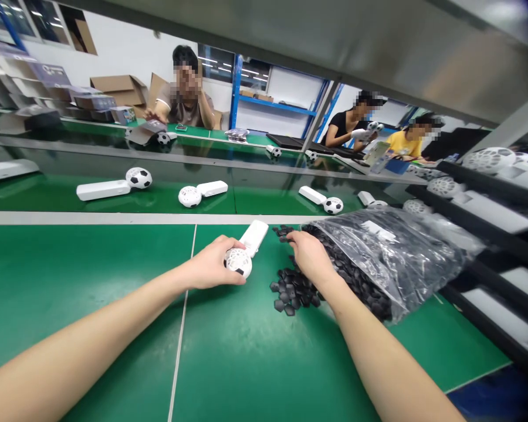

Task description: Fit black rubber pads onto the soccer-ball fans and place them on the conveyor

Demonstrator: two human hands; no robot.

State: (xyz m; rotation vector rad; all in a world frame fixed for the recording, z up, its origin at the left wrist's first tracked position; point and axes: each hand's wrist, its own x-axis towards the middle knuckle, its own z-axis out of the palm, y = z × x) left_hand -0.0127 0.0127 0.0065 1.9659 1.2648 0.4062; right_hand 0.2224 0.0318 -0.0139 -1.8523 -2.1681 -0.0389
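Left grip around white device near pale edging

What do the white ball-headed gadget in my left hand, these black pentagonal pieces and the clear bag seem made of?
White gadget: probably hard plastic, smooth, softly glossy. Black pentagonal pieces: likely matte plastic, crisp edges; rubber possible. Clear bag: apparently plastic film, transparent, wrinkled, glinting.

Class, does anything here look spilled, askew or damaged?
Black pieces lie loose on the green tabletop beside the open mouth of the clear bag. They look spilled, though perhaps deliberately tipped out: the right hand is at a few. No damage is evident.
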